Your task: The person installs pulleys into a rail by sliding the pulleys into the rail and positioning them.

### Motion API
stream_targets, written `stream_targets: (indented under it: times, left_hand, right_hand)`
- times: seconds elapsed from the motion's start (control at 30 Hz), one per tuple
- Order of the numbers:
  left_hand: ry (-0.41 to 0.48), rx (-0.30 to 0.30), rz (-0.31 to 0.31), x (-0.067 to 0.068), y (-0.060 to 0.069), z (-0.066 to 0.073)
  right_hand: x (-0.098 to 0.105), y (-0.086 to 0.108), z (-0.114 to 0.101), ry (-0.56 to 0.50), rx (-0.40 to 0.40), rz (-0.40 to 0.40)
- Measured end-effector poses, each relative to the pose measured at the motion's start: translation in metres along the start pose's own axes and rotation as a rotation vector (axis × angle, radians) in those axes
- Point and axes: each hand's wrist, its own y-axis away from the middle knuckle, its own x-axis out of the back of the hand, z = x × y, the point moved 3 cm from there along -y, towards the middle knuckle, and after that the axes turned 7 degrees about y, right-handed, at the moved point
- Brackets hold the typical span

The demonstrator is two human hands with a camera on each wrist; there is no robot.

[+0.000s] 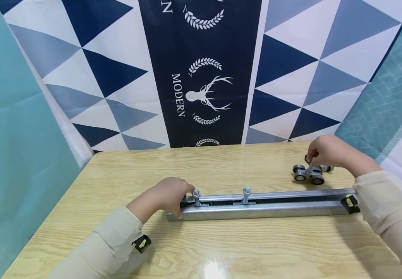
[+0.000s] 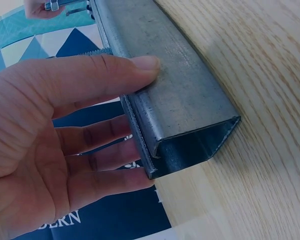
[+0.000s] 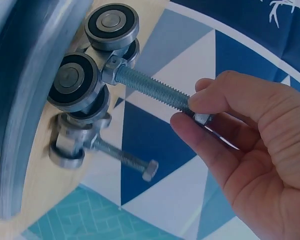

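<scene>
gripped the left end of a metal rail (image 1: 267, 212) with the left hand (image 1: 164, 193), laying the thumb (image 2: 110, 75) on the near wall and the fingers (image 2: 90, 134) against the slotted side. found the rail lying lengthwise across the table (image 1: 222, 244) with the slot upward, and saw a first bolt (image 1: 196, 197) upright in the slot just beside the left hand and a second bolt (image 1: 246, 195) farther right. pinched the end of a threaded bolt (image 3: 152, 88) between the thumb and fingers of the right hand (image 1: 337, 153). saw at the foot of this bolt a wheeled trolley (image 1: 300, 177), just behind the right part of the rail. could not make out contact or gap between the lower wheels and the table. saw another trolley (image 3: 72, 142) near the first, partly hidden by the right hand in the head view and blurred in the right wrist view. wore cream sleeves (image 1: 114, 236) with a small black device (image 1: 141, 243) at the left wrist and a similar one at the right. saw behind the table a printed cloth (image 1: 204, 46) with blue and white triangles and a deer's head.
</scene>
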Motion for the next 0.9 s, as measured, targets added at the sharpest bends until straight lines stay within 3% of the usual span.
stream_targets:
  times: [0.5, 0.9]
  left_hand:
    - [-0.004, 0.009, 0.001, 0.002, 0.0, 0.001]
    - [-0.003, 0.004, -0.002, 0.001, 0.0, 0.003]
  right_hand:
    - [0.019, 0.041, 0.031, 0.053, -0.096, 0.061]
    - [0.021, 0.067, 0.059, 0.119, -0.168, 0.063]
